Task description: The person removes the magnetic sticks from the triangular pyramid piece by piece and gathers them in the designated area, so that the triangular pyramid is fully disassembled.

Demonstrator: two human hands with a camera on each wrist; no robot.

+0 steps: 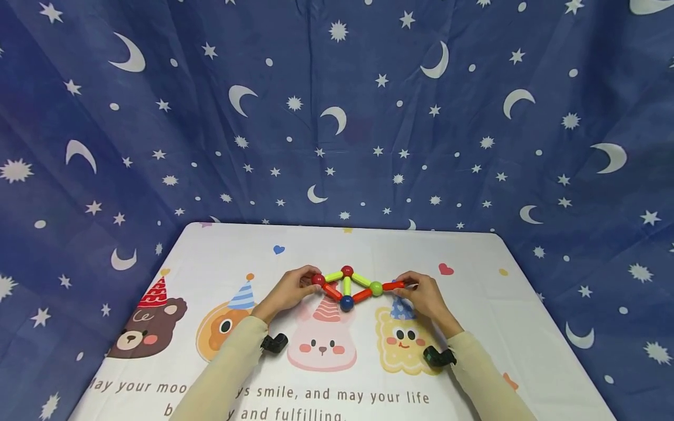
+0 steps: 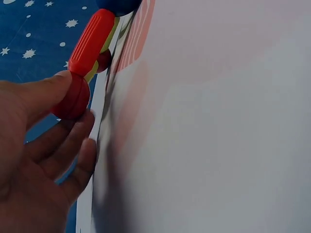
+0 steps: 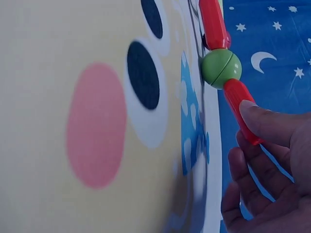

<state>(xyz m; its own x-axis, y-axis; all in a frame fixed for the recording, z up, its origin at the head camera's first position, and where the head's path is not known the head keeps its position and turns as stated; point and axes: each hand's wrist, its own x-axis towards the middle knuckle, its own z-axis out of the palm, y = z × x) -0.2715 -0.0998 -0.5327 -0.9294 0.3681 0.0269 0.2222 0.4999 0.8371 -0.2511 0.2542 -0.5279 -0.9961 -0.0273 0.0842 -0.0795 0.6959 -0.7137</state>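
A stick-and-ball frame (image 1: 347, 287) stands partly built mid-surface. The left hand (image 1: 286, 290) pinches its red ball (image 1: 317, 279); the right hand (image 1: 426, 297) pinches the outer red stick (image 1: 394, 286).

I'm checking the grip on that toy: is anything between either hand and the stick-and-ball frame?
Nothing visible is. The left hand pinches the red ball at the frame's left end, and the right hand holds the red stick next to the green ball. Both hands are in direct contact with the toy.
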